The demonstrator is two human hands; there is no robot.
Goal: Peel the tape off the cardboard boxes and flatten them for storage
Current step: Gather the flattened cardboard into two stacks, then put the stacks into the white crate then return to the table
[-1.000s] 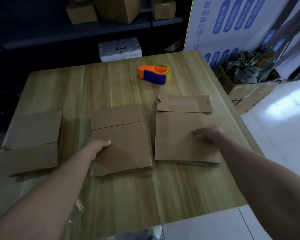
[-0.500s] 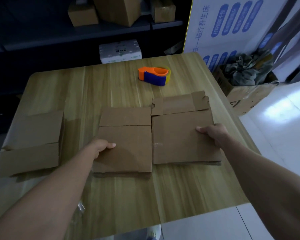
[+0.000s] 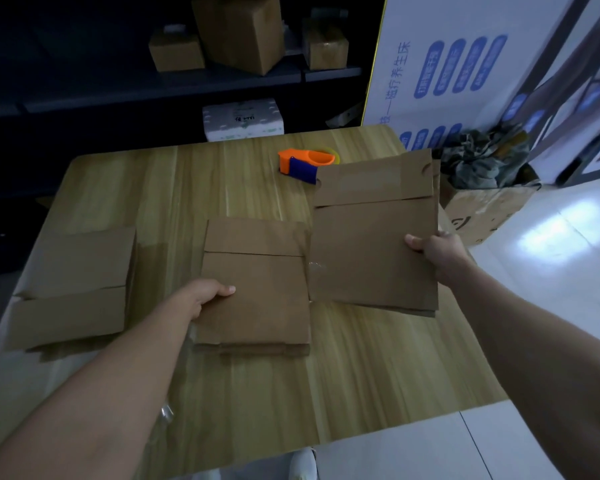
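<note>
Three flattened brown cardboard boxes are on or over the wooden table [image 3: 257, 393]. My right hand [image 3: 433, 249] grips the right edge of the right flattened box [image 3: 368, 244], which is raised off the table and tilted up at its far end. My left hand [image 3: 207, 296] holds the left edge of the middle flattened box [image 3: 260, 289], which lies flat on the table. A third flattened box [image 3: 77, 285] lies at the table's left edge, untouched.
An orange and blue tape dispenser [image 3: 303, 164] sits at the table's far side, partly behind the lifted box. An open carton of crumpled material [image 3: 485, 199] stands on the floor to the right. Shelves with boxes [image 3: 236, 32] are behind the table.
My right hand has lifted the right box off the table and tilted it up. My left hand slid the middle box slightly rightward, then stayed put.
</note>
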